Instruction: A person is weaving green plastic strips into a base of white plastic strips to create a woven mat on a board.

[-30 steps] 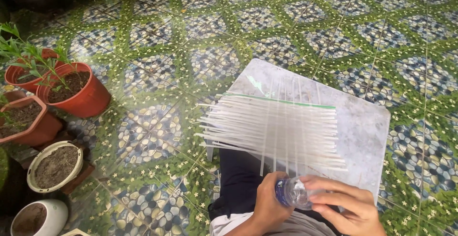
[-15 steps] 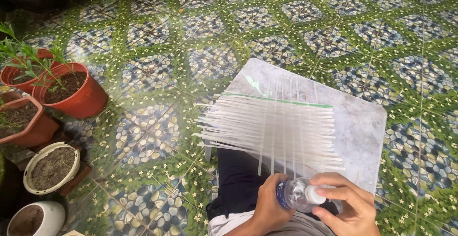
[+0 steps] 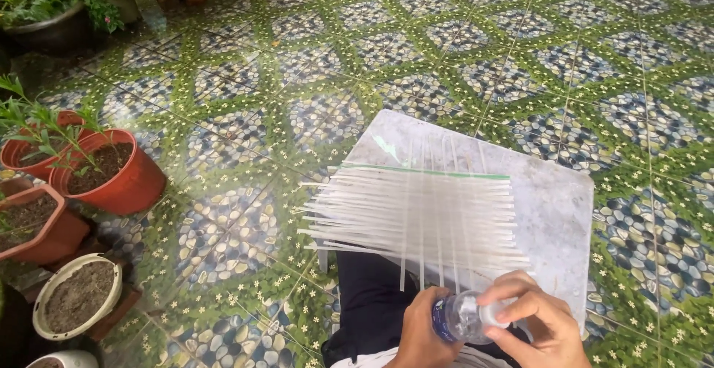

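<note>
Blue-labelled clear bottle [image 3: 462, 317] between hands [image 3: 483, 331]

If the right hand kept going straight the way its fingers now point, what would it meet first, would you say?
The right hand points leftward, its fingers on the white cap of the clear plastic bottle. Going on, it would probably press into that bottle first, then the left hand gripping it.

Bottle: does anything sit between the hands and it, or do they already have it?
Nothing visible does. The left hand wraps the clear bottle and the right hand has its fingers on the cap end. The woven white strips on the grey board lie just beyond, apart from the bottle.
</note>
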